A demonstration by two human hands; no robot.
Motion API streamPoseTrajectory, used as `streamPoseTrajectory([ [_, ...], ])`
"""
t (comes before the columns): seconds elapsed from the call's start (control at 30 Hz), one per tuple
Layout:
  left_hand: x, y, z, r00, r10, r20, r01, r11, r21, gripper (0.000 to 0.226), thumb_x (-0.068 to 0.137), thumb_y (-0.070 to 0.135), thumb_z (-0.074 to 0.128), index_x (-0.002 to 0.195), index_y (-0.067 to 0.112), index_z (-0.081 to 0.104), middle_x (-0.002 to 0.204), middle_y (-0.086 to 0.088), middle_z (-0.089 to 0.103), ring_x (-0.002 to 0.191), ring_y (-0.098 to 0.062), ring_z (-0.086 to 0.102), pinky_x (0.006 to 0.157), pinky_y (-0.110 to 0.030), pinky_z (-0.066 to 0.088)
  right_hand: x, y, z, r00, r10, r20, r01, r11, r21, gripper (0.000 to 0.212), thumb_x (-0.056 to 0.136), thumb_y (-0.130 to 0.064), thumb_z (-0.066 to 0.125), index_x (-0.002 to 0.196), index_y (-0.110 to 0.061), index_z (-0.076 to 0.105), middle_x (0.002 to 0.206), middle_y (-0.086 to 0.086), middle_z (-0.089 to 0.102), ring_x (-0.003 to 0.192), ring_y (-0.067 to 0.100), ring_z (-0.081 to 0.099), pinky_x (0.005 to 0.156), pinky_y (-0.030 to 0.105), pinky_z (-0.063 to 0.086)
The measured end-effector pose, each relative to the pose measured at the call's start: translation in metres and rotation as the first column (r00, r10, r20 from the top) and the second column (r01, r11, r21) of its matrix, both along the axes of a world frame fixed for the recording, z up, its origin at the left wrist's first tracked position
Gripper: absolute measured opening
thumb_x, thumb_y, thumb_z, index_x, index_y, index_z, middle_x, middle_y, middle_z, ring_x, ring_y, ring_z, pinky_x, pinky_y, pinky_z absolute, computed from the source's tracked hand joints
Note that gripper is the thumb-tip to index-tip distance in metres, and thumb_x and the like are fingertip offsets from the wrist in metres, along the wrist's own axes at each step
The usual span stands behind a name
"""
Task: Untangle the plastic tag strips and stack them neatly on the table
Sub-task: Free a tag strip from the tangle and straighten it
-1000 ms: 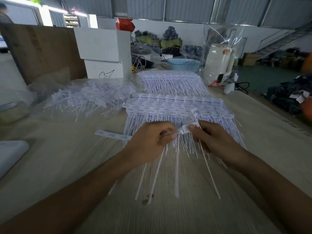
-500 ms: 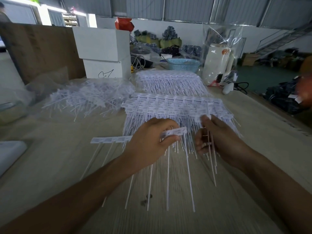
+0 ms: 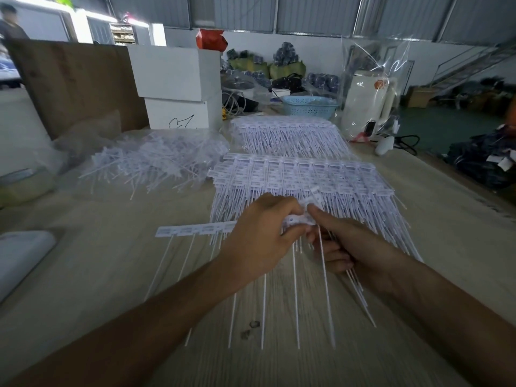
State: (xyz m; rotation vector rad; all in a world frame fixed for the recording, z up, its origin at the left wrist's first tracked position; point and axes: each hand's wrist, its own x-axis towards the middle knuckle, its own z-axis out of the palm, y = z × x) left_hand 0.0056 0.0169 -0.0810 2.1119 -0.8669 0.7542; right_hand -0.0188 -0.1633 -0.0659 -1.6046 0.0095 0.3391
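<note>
Here both hands, left hand (image 3: 259, 241) and right hand (image 3: 354, 247), pinch one tag strip (image 3: 195, 229); its label print is too blurry to read.

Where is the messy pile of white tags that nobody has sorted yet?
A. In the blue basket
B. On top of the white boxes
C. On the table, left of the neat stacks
C: the tangled pile lies on the table, left of the neat stacks, while both hands work on one strip.
</note>
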Motion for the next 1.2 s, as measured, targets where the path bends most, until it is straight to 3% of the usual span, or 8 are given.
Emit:
streamPoseTrajectory([
  [0.2,0.008,0.01,-0.002,0.995,-0.063,-0.081,0.07,0.994,0.083,0.028,0.092,0.017,0.069,0.12,0.016,0.07,0.106,-0.001,0.071,0.097,-0.018,0.061,0.084,-0.035,0.048,0.005,-0.003,-0.002,0.988,-0.137,0.074,0.133,0.989,0.058,0.035,0.092,-0.039,0.066,0.073,-0.01,0.063,0.053,-0.004,0.029,0.042,0.008,0.021,0.035,0.018,0.019],
  [0.33,0.015,0.015,-0.002,0.998,-0.045,-0.045,0.052,0.984,0.173,0.018,0.096,0.015,0.064,0.112,0.009,0.07,0.098,-0.006,0.071,0.09,-0.025,0.061,0.078,-0.042,0.049,0.002,-0.003,0.0,0.99,-0.107,0.086,0.103,0.993,0.048,0.035,0.097,-0.039,0.061,0.075,-0.011,0.062,0.054,-0.004,0.027,0.043,0.008,0.02,0.035,0.018,0.02],
  [0.43,0.014,0.016,-0.002,0.998,-0.064,-0.019,0.066,0.978,0.198,0.016,0.099,0.011,0.058,0.109,0.005,0.069,0.096,-0.007,0.07,0.088,-0.026,0.061,0.075,-0.043,0.05,-0.001,-0.001,0.001,0.968,-0.098,0.231,0.117,0.991,-0.071,0.037,0.1,-0.036,0.057,0.074,-0.01,0.062,0.05,-0.005,0.032,0.042,0.008,0.026,0.038,0.018,0.025],
  [0.67,0.014,0.016,-0.001,0.995,-0.089,-0.051,0.097,0.981,0.169,0.018,0.1,0.012,0.053,0.102,0.003,0.069,0.088,-0.008,0.069,0.08,-0.027,0.06,0.072,-0.043,0.05,0.005,-0.006,-0.005,0.802,0.033,0.597,0.214,0.916,-0.339,0.037,0.098,-0.027,0.059,0.069,-0.003,0.06,0.043,-0.013,0.044,0.039,0.001,0.04,0.045,0.011,0.03],
  [0.77,0.016,0.016,-0.004,0.992,-0.095,-0.088,0.108,0.982,0.158,0.017,0.1,0.009,0.055,0.099,0.005,0.071,0.085,-0.007,0.071,0.079,-0.024,0.064,0.071,-0.043,0.052,0.007,-0.008,-0.008,0.729,0.135,0.672,0.286,0.831,-0.477,0.036,0.092,-0.044,0.052,0.071,-0.016,0.06,0.051,-0.012,0.052,0.049,0.004,0.051,0.051,0.015,0.034],
  [0.9,0.019,0.016,-0.006,0.986,-0.085,-0.145,0.095,0.993,0.067,0.018,0.098,0.002,0.058,0.096,0.006,0.075,0.086,-0.004,0.074,0.081,-0.017,0.07,0.075,-0.038,0.056,0.005,-0.01,-0.012,0.584,0.276,0.763,0.377,0.74,-0.557,0.019,0.096,-0.042,0.048,0.083,-0.03,0.056,0.057,-0.006,0.052,0.058,0.015,0.055,0.05,0.019,0.035],
  [1.03,0.014,0.014,-0.001,0.991,-0.116,-0.064,0.117,0.993,0.018,0.018,0.096,0.015,0.063,0.11,0.009,0.072,0.093,-0.002,0.072,0.084,-0.014,0.064,0.076,-0.027,0.048,0.01,-0.007,-0.008,0.787,0.008,0.616,0.254,0.907,-0.337,0.042,0.093,-0.052,0.05,0.062,-0.024,0.049,0.053,-0.007,0.051,0.044,0.003,0.042,0.047,0.014,0.033],
  [1.2,0.013,0.011,0.0,0.992,-0.122,0.033,0.117,0.985,0.124,0.021,0.095,0.013,0.063,0.113,0.005,0.071,0.098,-0.007,0.07,0.088,-0.025,0.061,0.077,-0.035,0.044,0.007,-0.008,-0.01,0.931,-0.075,0.358,0.104,0.992,-0.064,0.037,0.103,-0.041,0.05,0.074,-0.019,0.055,0.061,0.006,0.057,0.044,0.016,0.048,0.041,0.025,0.04],
])
